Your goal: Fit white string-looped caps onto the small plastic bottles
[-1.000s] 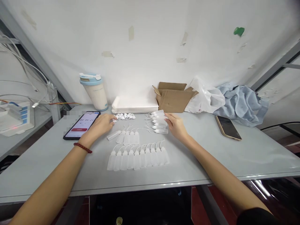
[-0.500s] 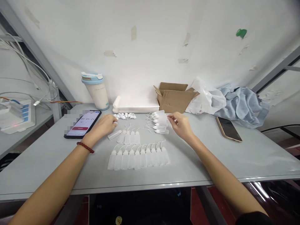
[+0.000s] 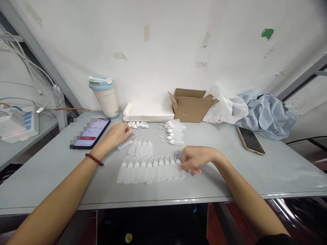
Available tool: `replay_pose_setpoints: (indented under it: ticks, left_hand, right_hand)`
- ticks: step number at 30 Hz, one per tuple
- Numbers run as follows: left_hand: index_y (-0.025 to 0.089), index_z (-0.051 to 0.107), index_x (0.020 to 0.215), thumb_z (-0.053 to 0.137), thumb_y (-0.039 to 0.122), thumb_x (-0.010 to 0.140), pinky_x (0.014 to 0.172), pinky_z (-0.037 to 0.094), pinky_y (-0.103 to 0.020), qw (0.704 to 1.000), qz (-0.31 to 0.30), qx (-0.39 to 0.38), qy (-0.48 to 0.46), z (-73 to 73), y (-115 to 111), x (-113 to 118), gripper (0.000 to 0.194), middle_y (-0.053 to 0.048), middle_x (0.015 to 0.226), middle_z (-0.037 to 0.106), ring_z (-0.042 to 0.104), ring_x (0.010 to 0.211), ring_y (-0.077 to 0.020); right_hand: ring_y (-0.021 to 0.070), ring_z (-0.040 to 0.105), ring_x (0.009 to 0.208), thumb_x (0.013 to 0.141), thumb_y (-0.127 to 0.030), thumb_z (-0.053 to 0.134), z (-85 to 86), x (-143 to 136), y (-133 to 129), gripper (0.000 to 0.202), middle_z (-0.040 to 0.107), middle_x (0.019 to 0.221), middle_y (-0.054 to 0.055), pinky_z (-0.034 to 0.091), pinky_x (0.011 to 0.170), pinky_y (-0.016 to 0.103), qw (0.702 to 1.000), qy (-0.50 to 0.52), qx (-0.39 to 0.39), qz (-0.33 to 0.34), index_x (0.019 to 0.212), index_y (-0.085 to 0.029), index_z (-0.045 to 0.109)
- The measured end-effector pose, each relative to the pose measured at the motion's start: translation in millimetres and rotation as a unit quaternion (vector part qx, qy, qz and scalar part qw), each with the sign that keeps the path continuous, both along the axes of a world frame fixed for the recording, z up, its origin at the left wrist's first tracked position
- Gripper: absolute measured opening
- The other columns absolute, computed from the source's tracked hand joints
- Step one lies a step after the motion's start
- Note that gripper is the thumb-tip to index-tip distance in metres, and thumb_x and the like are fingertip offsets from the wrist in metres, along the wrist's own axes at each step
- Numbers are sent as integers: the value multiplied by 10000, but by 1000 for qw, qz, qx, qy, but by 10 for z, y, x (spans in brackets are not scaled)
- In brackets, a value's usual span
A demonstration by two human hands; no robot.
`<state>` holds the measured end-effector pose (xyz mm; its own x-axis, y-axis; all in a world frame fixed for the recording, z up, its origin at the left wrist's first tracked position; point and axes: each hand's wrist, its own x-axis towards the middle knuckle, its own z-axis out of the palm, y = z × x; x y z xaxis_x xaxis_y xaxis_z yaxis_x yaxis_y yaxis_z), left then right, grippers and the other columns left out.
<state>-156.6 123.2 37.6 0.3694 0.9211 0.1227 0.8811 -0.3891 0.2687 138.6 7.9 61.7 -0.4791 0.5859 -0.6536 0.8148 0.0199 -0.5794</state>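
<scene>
My left hand [image 3: 118, 135] hovers with fingertips together between a pile of small white caps [image 3: 138, 125] and the middle row of translucent squeeze bottles [image 3: 144, 149]; what it pinches, if anything, I cannot make out. My right hand [image 3: 196, 158] is curled over the right end of the front row of bottles [image 3: 149, 173]. Its fingertips close on the last bottle [image 3: 182, 174], partly covering it. Thin white tethers rise from the bottle necks. Behind this hand, more capped bottles [image 3: 176, 134] lie on their sides in a stack.
A phone with a running timer [image 3: 89, 134] lies left, below a blue-lidded cup [image 3: 105, 98]. Along the wall stand a white stack [image 3: 148, 114], an open cardboard box [image 3: 192, 109], a plastic bag [image 3: 226, 107] and blue cloth [image 3: 267, 114]. Another phone [image 3: 250, 140] lies right.
My right hand has come from the stacked bottles toward me, down to the right end of the front row. My left hand has shifted slightly right.
</scene>
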Motion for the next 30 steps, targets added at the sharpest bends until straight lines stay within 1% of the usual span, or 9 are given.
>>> replay_pose_setpoints:
  ticks: [3,6,10,15,18,20,25,28,30]
  left_hand:
    - [181,594,693,547,441,757,629,419,-286,999,3,-6,-51,30,-47,72,272,-67,731,691,633,737,-234]
    - [176,597,709,579,460,741,645,448,-278,992,-13,-19,-124,31,-98,148,287,-54,741,694,633,725,-209]
    - [169,606,717,625,451,719,615,446,-259,979,-29,-34,-197,24,-196,244,283,-35,730,683,613,674,-176]
    - [158,623,746,655,445,713,563,423,-239,959,-49,-104,-260,82,-360,358,290,-14,680,646,572,611,-143]
    - [154,626,743,654,438,721,552,431,-239,940,-78,-168,-286,142,-454,413,287,-4,665,625,545,557,-119]
    - [154,625,745,660,428,720,554,434,-238,926,-96,-202,-303,166,-506,444,277,4,649,610,540,548,-113]
    - [155,630,814,652,395,728,567,438,-245,896,-120,-270,-330,131,-590,511,256,15,635,590,542,548,-111]
    - [160,642,860,628,421,749,575,441,-250,887,-142,-302,-318,101,-629,539,283,1,694,605,554,585,-121]
    - [168,644,897,606,437,768,563,433,-243,885,-156,-308,-311,102,-656,550,301,-5,739,612,556,607,-124]
  right_hand:
    - [98,539,386,773,-427,538,-14,10,15,372,581,454,-20,415,535,244,1000,-15,-13,-4,517,-158,529]
    - [98,537,376,773,-419,531,-14,8,24,371,575,437,-23,415,549,250,1000,-28,-12,-6,508,-160,521]
    - [101,528,367,765,-404,527,-21,-2,25,356,574,434,-20,391,506,244,999,-44,-5,-15,504,-162,513]
    - [99,521,362,747,-356,534,-51,29,38,324,567,434,-15,399,494,241,999,-33,12,-25,489,-161,502]
    - [94,517,382,752,-312,521,-45,50,45,297,566,451,-16,403,493,233,996,22,58,-61,496,-162,501]
    - [100,537,421,760,-299,525,-29,47,45,272,576,484,-14,390,487,225,987,81,103,-94,526,-163,505]
    - [110,583,549,791,-298,554,-7,-30,35,233,579,575,-9,370,530,212,943,205,216,-151,614,-146,566]
    - [113,582,576,798,-316,569,-44,-96,26,218,580,608,-4,372,531,212,926,242,230,-176,676,-138,605]
    - [115,580,586,805,-326,571,-80,-139,18,215,597,636,4,373,521,210,925,259,217,-171,729,-134,632]
